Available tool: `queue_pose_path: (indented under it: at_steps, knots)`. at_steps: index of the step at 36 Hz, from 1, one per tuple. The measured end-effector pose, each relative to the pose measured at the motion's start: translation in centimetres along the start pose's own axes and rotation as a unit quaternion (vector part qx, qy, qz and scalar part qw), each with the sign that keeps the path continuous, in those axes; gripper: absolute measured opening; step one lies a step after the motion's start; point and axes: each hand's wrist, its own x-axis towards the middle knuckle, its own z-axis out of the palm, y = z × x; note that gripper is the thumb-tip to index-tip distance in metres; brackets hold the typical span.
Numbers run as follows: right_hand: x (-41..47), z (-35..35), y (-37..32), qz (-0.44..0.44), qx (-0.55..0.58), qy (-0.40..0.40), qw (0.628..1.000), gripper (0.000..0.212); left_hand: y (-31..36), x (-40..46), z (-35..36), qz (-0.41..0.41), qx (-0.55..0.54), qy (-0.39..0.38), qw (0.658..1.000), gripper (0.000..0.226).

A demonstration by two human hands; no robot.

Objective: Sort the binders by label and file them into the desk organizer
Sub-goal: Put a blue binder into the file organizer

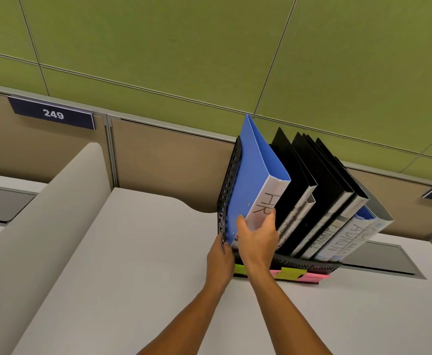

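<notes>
Now the right hand (258, 239) grips the stiff, light blue binder (254, 190) by its spine, leftmost in the organizer (309, 265); the left hand (218, 254) holds the organizer's end wall.

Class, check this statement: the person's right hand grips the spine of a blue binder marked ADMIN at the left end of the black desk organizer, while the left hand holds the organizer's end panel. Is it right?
One detail is wrong. The head view shows the blue binder in the right hand is marked HR, not ADMIN; ADMIN is on a binder further right. The rest stands: it sits at the left end of the black desk organizer, and the left hand holds the end panel.
</notes>
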Motion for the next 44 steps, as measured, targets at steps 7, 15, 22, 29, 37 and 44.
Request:
queue_pose_path:
  at_steps: [7, 15, 22, 29, 37, 44]
  knots:
    - [-1.2, 1.0, 3.1, 0.016, -0.1, -0.066, 0.993, 0.053, 0.1, -0.3, 0.0, 0.02, -0.023, -0.022, 0.999, 0.038]
    - [-1.3, 0.6, 3.9, 0.041, -0.094, -0.123, 0.987, 0.067, 0.0, -0.8, -0.1, 0.001, -0.04, -0.021, 0.999, 0.038]
    - [-2.8, -1.7, 4.1, 0.038, -0.046, -0.173, 0.983, 0.073, 0.7, -2.0, -0.4, 0.021, -0.009, -0.021, 1.0, 0.037]
    - [-6.0, -4.8, 3.6, 0.046, -0.007, -0.199, 0.979, 0.079, 2.0, -4.6, -1.5, 0.045, 0.027, -0.001, 0.999, 0.036]
    - [-10.6, -9.2, 3.6, 0.045, 0.001, -0.223, 0.974, 0.073, 2.2, -10.2, -3.0, 0.074, 0.058, -0.011, 0.995, 0.037]
    - [-15.1, -12.6, 4.1, 0.067, 0.004, -0.268, 0.961, 0.067, -0.1, -16.2, -5.1, 0.073, 0.098, -0.007, 0.993, 0.037]
